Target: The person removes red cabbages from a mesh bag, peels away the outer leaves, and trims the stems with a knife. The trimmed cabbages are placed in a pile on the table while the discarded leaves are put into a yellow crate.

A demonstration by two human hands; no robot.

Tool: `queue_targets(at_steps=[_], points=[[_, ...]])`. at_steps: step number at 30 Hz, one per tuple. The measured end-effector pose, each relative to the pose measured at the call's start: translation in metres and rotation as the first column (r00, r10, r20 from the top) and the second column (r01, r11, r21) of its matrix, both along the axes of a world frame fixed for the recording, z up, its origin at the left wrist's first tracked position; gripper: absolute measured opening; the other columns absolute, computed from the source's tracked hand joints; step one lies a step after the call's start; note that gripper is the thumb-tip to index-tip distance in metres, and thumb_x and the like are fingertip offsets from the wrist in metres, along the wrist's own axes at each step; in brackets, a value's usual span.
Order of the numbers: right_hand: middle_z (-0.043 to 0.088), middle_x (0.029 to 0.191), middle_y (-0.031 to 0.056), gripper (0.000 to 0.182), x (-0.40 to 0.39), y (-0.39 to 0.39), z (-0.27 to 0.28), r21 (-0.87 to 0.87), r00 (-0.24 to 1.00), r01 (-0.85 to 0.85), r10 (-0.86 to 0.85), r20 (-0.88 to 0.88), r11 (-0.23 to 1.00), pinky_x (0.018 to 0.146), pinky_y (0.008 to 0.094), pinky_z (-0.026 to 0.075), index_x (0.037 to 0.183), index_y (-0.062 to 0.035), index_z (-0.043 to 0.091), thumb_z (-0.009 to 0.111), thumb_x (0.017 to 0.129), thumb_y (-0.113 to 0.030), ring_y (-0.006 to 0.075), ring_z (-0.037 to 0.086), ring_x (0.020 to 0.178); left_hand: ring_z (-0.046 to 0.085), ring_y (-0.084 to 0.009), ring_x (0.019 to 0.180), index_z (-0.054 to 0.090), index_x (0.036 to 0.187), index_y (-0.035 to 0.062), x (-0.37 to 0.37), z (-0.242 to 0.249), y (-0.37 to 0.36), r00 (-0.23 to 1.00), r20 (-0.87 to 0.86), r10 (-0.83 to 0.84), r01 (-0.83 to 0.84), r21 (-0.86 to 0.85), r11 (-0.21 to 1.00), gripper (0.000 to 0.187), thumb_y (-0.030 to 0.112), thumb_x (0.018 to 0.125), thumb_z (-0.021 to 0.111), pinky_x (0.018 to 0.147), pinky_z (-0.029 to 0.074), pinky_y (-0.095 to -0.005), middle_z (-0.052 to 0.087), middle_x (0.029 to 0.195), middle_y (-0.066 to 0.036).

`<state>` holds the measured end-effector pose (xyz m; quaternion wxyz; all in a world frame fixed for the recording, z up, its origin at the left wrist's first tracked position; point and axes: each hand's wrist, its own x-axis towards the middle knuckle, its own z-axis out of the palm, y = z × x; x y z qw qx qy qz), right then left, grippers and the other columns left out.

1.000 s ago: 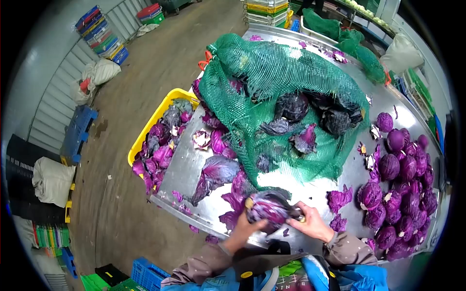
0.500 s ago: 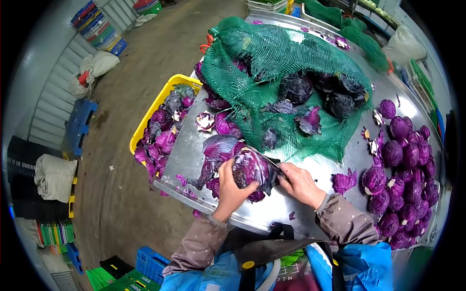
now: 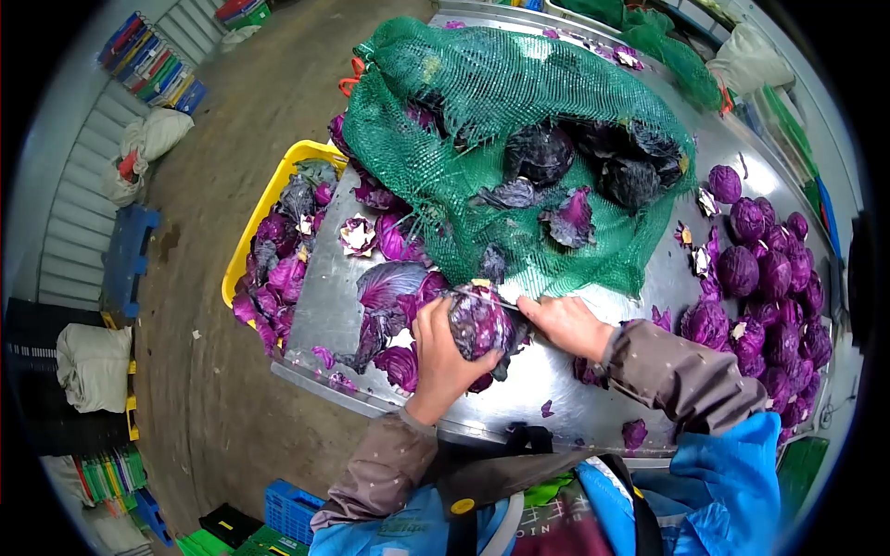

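Observation:
My left hand (image 3: 438,360) is wrapped round the near left side of a red cabbage (image 3: 478,326), holding it just above the metal table. A pale cut patch shows at its far end. My right hand (image 3: 567,326) is closed on a knife (image 3: 486,298), whose thin blade lies across the far end of the cabbage; its handle is hidden in my fingers. Loose purple outer leaves (image 3: 394,285) lie to the left of the cabbage. Beyond it, a green mesh bag (image 3: 445,83) spreads over the table with dark cabbages (image 3: 540,155) in its opening.
A yellow crate (image 3: 243,248) full of purple leaves stands at the table's left edge. Several trimmed red cabbages (image 3: 777,276) are heaped on the right of the metal table (image 3: 320,315). A blue crate (image 3: 292,510) sits on the floor near my left side.
The cabbage has turned in my left hand, bringing its pale end up and away from me. The knife has moved from its right side to across that end. My view has shifted slightly.

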<state>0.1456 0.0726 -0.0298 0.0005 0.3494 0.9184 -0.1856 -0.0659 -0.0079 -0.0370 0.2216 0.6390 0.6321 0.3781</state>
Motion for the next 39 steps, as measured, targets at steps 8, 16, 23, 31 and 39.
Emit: queue_targets(at_steps=[8,16,23,31,39], points=[[0.062,0.071,0.0162,0.035,-0.018,0.033,-0.053,0.019,0.995,0.068,-0.069,0.07,0.998,0.059,0.0471,0.049,0.116,-0.0121,0.054,0.047,0.082,-0.012,0.0332,0.064,0.069,0.033,-0.0386,0.122,0.036,0.128,0.0027,-0.002,-0.006,-0.014,0.974,-0.056,-0.219,0.221,0.041,0.974,0.094,0.029,0.051,0.085,0.103,0.027,-0.0499,0.037,0.129,-0.019],[0.062,0.073,0.0172,0.031,-0.036,0.052,-0.002,0.047,0.982,0.189,-0.187,-0.036,0.981,0.063,0.047,0.05,0.104,-0.0085,0.057,0.061,0.079,-0.027,0.0365,0.063,0.071,0.036,-0.0292,0.121,0.019,0.137,0.0018,-0.031,0.004,-0.061,0.859,0.407,0.311,-0.155,-0.372,0.915,0.091,0.009,0.068,0.077,0.097,0.038,-0.0396,0.031,0.129,-0.019],[0.06,0.068,0.02,0.026,-0.029,-0.007,0.046,-0.257,0.857,0.303,-0.381,-0.347,0.918,0.059,0.0461,0.048,0.109,-0.0092,0.055,0.05,0.091,-0.027,0.0405,0.059,0.064,0.04,-0.0233,0.112,0.029,0.125,0.0011,-0.017,-0.009,-0.024,0.835,0.454,0.31,-0.273,-0.148,0.951,0.077,0.016,0.067,0.079,0.097,0.033,-0.0351,0.038,0.119,-0.015],[0.053,0.087,0.0159,0.037,-0.06,-0.03,0.027,-0.145,0.87,0.25,-0.288,-0.401,0.957,0.058,0.0442,0.05,0.122,-0.0162,0.055,0.056,0.085,-0.016,0.035,0.059,0.068,0.034,-0.0378,0.116,0.033,0.13,-0.0023,0.001,-0.015,-0.02,0.975,0.0,0.223,-0.222,0.074,0.972,0.092,0.029,0.059,0.083,0.099,0.027,-0.0481,0.033,0.126,-0.022],[0.064,0.081,0.0191,0.03,-0.059,0.032,-0.037,-0.072,0.933,0.303,-0.311,-0.183,0.95,0.066,0.0487,0.048,0.106,-0.0066,0.055,0.06,0.082,-0.023,0.0382,0.062,0.074,0.032,-0.0374,0.119,0.031,0.133,-0.0002,0.004,-0.012,-0.016,0.989,-0.132,0.06,-0.052,0.065,0.997,0.091,0.025,0.061,0.08,0.103,0.026,-0.047,0.032,0.129,-0.02]])
